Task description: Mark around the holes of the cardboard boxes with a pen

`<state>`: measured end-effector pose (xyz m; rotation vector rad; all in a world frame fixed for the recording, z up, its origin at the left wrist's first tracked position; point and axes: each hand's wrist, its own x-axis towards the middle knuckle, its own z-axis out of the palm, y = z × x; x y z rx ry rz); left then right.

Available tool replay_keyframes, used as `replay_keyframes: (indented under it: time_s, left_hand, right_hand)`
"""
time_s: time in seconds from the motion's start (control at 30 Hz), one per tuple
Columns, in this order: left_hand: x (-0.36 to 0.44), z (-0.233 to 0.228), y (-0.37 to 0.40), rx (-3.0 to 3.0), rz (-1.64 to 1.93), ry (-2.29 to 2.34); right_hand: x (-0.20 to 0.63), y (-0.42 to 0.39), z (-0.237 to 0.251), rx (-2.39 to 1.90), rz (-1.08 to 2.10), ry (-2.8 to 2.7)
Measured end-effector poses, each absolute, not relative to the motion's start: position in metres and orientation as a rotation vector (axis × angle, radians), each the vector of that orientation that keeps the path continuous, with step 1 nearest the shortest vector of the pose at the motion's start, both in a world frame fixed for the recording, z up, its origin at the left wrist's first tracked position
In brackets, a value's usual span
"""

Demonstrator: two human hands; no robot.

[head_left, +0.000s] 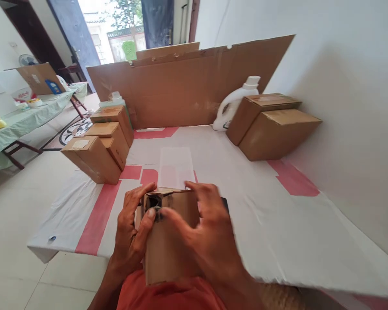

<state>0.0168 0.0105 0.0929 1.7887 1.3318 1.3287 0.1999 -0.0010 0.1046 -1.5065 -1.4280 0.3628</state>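
At the worktop's near edge, the left hand grips the cardboard box by its left side while the right hand lies across its top. Held half off the edge, it could tip toward the lap.

Both hands grip a small cardboard box at the table edge: left hand beside it, right hand across its top.

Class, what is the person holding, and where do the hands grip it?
A small cardboard box: left hand clasps its left side, right hand covers its top and right side.
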Motion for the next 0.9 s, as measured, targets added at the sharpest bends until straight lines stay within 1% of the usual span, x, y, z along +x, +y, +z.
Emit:
replay_keyframes:
  time_s: [0.1,0.23,0.43,0.53,0.63,0.67,0.7,0.8,0.9]
  left_hand:
    - [0.009,0.094,0.001,1.719,1.344,1.514]
    - [-0.009,0.094,-0.001,1.65,1.37,1.726]
    - [-0.01,0.094,0.007,1.666,1.409,1.749]
    - [-0.002,0.095,0.01,1.691,1.433,1.679]
    - [0.005,0.095,0.013,1.655,1.471,1.604]
    - [0.005,0.094,0.014,1.632,1.478,1.587]
    - [0.006,0.093,0.015,1.607,1.484,1.572]
    - [0.004,0.091,0.019,1.541,1.496,1.542]
    - [0.0,0.089,0.023,1.582,1.469,1.537]
  right_hand:
    - [0.168,0.011,0.106,-1.471,0.403,-1.553]
    - [0.136,0.017,0.112,-1.559,0.465,-1.621]
    - [0.128,0.022,0.122,-1.61,0.47,-1.673]
    - [0.145,0.024,0.117,-1.501,0.547,-1.609]
    - [0.18,0.028,0.099,-1.31,0.758,-1.394]
    - [0.193,0.03,0.089,-1.336,0.804,-1.333]
    - [0.206,0.032,0.078,-1.445,0.796,-1.313]
    - [0.228,0.041,0.04,-1.94,0.642,-1.556]
    - [0.227,0.051,0.005,-2.087,0.582,-1.741]
